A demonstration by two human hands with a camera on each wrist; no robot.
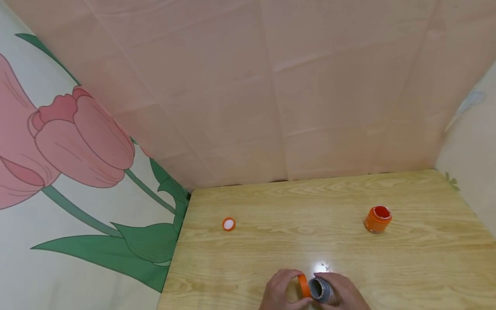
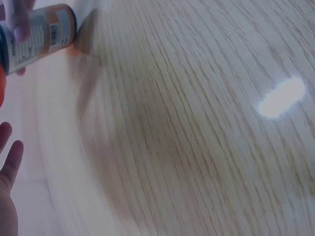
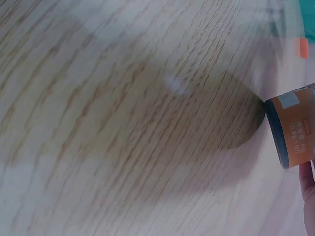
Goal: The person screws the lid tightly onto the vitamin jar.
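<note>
At the near edge of the table, my left hand (image 1: 280, 289) pinches an orange lid (image 1: 304, 286) between thumb and fingers, tilted on its edge. Right beside it, my right hand (image 1: 346, 292) grips a small bottle (image 1: 328, 293) whose uncovered grey mouth faces the lid. The left wrist view shows this bottle (image 2: 49, 33) lying sideways in the fingers, with a printed label and a barcode. Its orange label and dark base (image 3: 293, 125) appear in the right wrist view, base toward the tabletop.
An orange jar (image 1: 376, 221), open at the top with a red inside, stands at the right of the wooden table (image 1: 294, 206). A small orange cap (image 1: 229, 224) with a white inside lies at the left. Tulip-printed cloth (image 1: 85, 142) borders the left side; a plain pinkish sheet (image 1: 232, 86) hangs behind.
</note>
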